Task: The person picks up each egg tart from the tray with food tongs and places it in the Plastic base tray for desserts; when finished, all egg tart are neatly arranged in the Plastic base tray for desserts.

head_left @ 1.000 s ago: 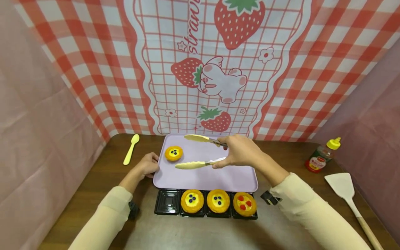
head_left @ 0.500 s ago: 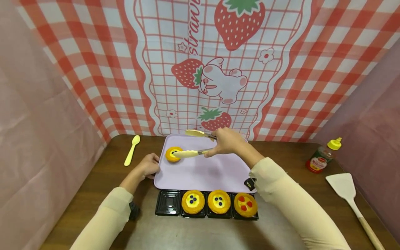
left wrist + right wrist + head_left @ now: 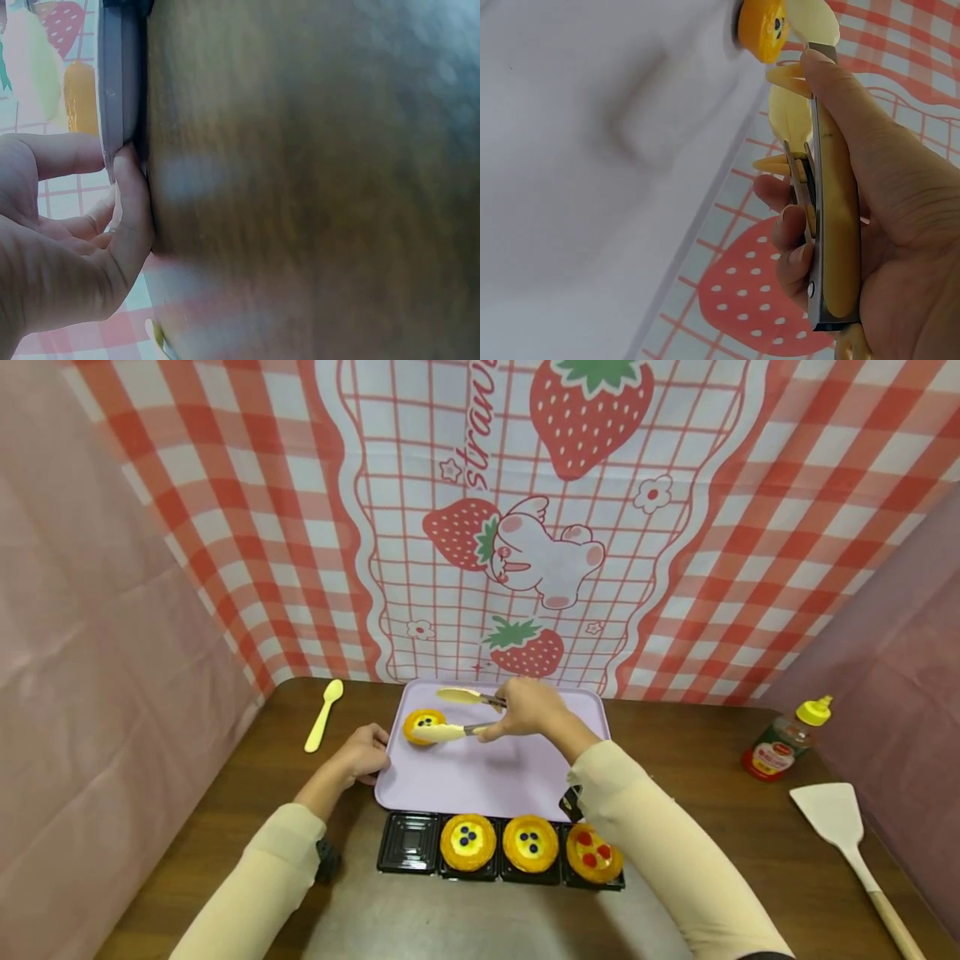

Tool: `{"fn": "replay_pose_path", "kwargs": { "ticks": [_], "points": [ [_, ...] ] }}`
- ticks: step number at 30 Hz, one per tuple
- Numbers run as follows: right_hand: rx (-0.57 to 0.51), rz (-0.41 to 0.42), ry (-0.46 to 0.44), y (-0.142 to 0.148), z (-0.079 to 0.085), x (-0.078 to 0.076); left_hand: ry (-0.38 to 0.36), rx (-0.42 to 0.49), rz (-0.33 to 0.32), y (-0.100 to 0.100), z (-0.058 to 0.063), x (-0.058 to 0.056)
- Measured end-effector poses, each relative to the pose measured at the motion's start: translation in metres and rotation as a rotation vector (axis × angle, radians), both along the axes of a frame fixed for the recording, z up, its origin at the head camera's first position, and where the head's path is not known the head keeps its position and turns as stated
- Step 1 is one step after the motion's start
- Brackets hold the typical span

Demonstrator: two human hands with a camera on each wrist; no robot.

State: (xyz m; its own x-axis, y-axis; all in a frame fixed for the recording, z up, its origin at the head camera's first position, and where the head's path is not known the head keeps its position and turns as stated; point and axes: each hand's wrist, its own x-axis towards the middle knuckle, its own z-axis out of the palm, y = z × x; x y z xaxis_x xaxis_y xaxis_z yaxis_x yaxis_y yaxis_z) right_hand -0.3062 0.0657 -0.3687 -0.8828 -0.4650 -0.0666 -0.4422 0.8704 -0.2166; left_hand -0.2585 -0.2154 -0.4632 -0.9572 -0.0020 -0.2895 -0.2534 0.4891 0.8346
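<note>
My right hand grips a pair of tongs with cream-coloured tips, its jaws spread apart. Their near tip overlaps a blueberry tart in the head view; whether it touches the tart is unclear. The far tip is behind and above it. That tart lies at the left of a lilac tray. With thumb and index finger, my left hand pinches the tray's left rim. In the right wrist view the fingers wrap the tongs' handle, and the tart shows past the tips.
Along the tray's front edge runs a row of black plastic boxes, holding two blueberry tarts and one red-berry tart. A yellow spoon lies left. A sauce bottle and a spatula are at right.
My right hand has carried the tongs left over the tray, bringing their tips to the tart. My left hand stays at the tray's rim. The head view has shifted slightly.
</note>
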Motion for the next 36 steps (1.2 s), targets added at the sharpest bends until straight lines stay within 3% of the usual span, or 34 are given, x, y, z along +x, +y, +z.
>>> {"fn": "replay_pose_path", "kwargs": {
  "ticks": [6, 36],
  "points": [
    [0.011, -0.013, -0.044, -0.005, -0.007, -0.002, -0.008, 0.005, 0.003, 0.0, -0.002, 0.0],
    [0.05, -0.004, -0.058, -0.017, -0.014, 0.0, -0.003, 0.016, 0.008, -0.002, -0.002, -0.001]
  ]
}}
